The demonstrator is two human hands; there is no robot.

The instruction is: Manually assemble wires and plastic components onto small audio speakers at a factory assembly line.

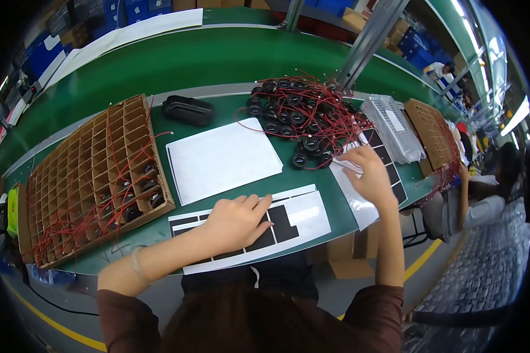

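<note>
My left hand (237,222) lies flat, fingers together, on a white backing sheet (303,216) that carries black rectangular pads (281,223) near the table's front edge. My right hand (370,176) reaches forward to a second sheet of black pads (391,160), with its fingertips pinching at a clear film (354,197) there. Just beyond it lies a heap of small round black speakers with red wires (303,115).
A cardboard grid tray (82,170) with several wired speakers stands at the left. A blank white sheet (222,157) lies mid-table, a black case (188,109) behind it. A clear plastic tray (391,126) and another cardboard grid (433,132) sit right. Another person (489,194) sits far right.
</note>
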